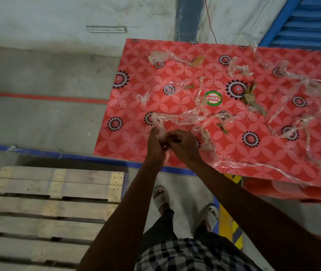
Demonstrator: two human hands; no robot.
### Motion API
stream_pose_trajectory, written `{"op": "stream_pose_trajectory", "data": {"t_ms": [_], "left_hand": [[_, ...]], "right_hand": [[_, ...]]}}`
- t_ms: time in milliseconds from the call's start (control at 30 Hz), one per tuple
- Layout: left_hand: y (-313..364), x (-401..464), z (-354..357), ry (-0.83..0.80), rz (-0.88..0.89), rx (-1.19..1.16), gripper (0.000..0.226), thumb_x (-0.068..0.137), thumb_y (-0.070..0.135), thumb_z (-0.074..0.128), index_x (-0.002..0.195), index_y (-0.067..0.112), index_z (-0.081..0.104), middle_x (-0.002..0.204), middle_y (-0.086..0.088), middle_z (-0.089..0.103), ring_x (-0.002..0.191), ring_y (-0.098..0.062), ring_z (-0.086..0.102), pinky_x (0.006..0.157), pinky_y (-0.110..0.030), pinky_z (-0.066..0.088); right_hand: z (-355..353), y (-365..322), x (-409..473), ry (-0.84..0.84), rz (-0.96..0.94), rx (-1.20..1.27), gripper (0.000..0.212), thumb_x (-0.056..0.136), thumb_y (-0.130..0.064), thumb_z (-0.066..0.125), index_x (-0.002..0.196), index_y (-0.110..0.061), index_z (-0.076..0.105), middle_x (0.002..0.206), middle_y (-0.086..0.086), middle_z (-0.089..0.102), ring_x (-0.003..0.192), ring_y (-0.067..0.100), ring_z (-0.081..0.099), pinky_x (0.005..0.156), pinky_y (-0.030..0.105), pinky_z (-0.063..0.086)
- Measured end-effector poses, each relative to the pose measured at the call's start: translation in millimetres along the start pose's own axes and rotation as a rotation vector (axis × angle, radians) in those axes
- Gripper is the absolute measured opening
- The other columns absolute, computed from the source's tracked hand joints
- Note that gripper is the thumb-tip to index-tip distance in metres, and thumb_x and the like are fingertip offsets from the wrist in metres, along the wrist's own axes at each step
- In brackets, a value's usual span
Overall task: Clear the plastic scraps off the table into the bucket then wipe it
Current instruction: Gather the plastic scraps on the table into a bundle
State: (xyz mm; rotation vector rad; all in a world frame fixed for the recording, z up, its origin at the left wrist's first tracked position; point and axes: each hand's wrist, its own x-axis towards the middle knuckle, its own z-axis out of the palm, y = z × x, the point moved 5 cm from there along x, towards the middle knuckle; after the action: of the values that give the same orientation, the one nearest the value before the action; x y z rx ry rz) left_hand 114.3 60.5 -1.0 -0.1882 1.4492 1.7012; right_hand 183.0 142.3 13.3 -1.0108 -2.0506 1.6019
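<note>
Wooden pallet [54, 200] at lower left, slatted and bare. Two hands meeting at the near edge of a red floral desk [128, 145]: left hand [155, 145] and right hand [183, 145] both curled around one crinkled clear plastic strip [160, 122]. Beyond, many more clear plastic scraps [302, 94] strewn in tangled ribbons, plus several brown scraps [250, 97].
</note>
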Motion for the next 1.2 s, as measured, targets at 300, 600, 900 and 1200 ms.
{"op": "stream_pose_trajectory", "data": {"t_ms": [300, 600, 900, 1200], "left_hand": [[-5, -25, 6, 0.184, 0.067, 0.156, 0.028, 0.107, 0.029, 0.048, 0.093, 0.011, 0.065, 0.087, -0.003, 0.06, 0.077, -0.016, 0.057, 0.063, -0.026, 0.049], [6, -21, 13, 0.25, 0.061, -0.311, 0.03, 0.103, 0.031, 0.043, 0.079, 0.013, 0.051, 0.053, 0.001, 0.047, 0.04, -0.01, 0.048, 0.039, -0.016, 0.039], [-35, -25, 56, 0.216, 0.125, -0.026, 0.028, 0.099, 0.008, 0.051, 0.072, 0.013, 0.051, 0.069, -0.003, 0.058, 0.062, -0.019, 0.06, 0.061, -0.032, 0.055], [-116, -65, 183, -0.081, -0.128, 0.146, 0.014, 0.104, 0.023, 0.052, 0.096, 0.022, 0.063, 0.071, 0.011, 0.066, 0.064, -0.006, 0.064, 0.065, -0.03, 0.055]], "right_hand": [[-32, 6, -24, -0.001, -0.106, -0.18, 0.069, 0.061, -0.063, 0.085, 0.105, -0.018, 0.059, 0.096, -0.004, 0.06, 0.084, 0.016, 0.059, 0.07, 0.028, 0.049], [-107, 62, -75, -0.523, 0.117, -0.075, 0.036, 0.103, -0.026, 0.056, 0.095, 0.005, 0.071, 0.066, 0.003, 0.07, 0.053, 0.013, 0.062, 0.055, 0.023, 0.044], [-234, 107, -46, 0.167, -0.04, -0.271, 0.045, 0.076, -0.018, 0.069, 0.053, -0.022, 0.031, 0.049, -0.005, 0.027, 0.049, 0.01, 0.023, 0.052, 0.029, 0.023], [-204, 62, -27, 0.125, 0.52, 1.296, 0.033, 0.094, 0.006, 0.036, 0.068, -0.004, 0.054, 0.059, 0.008, 0.056, 0.051, 0.015, 0.058, 0.051, 0.025, 0.055]]}}
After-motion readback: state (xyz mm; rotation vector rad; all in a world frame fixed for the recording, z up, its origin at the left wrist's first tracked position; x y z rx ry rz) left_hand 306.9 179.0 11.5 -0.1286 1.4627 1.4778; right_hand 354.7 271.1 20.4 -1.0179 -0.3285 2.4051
